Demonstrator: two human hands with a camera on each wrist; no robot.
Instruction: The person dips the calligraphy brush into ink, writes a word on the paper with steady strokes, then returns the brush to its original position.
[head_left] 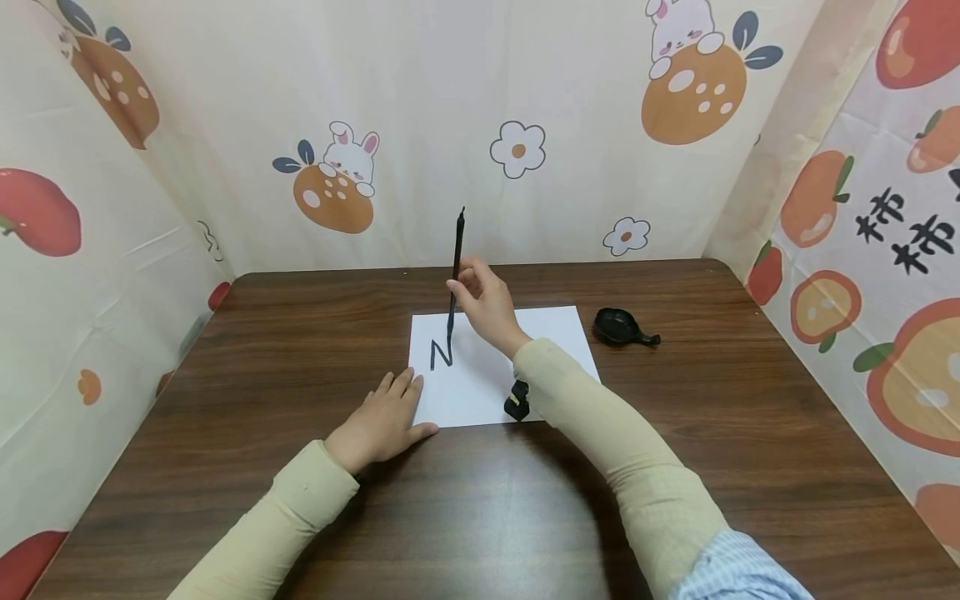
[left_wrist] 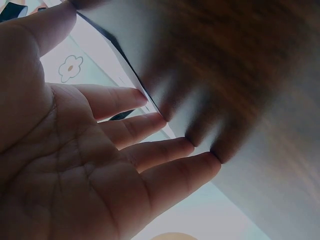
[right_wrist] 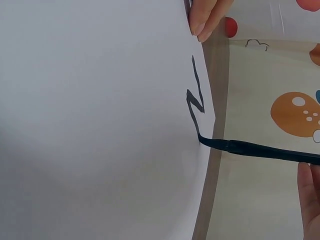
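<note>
My right hand [head_left: 487, 307] pinches a long black writing brush [head_left: 457, 250] that stands nearly upright. Its bent tip touches a white sheet of paper [head_left: 480, 396] at one end of a black N-shaped mark [head_left: 441, 355]. In the right wrist view the brush [right_wrist: 265, 151] meets the painted line [right_wrist: 193, 117], and the right fingertips show at the edge. My left hand [head_left: 381, 421] rests spread, palm down, on the paper's left edge and the table. The left wrist view shows that palm [left_wrist: 75, 170] with its fingers extended and fingertips against the surface.
A small black dish with a short handle [head_left: 619, 327] stands on the brown wooden table [head_left: 300, 333], right of the paper. Beneath the right sleeve is a black object [head_left: 517, 402], its kind unclear. Patterned curtains [head_left: 435, 100] enclose the table's back and sides.
</note>
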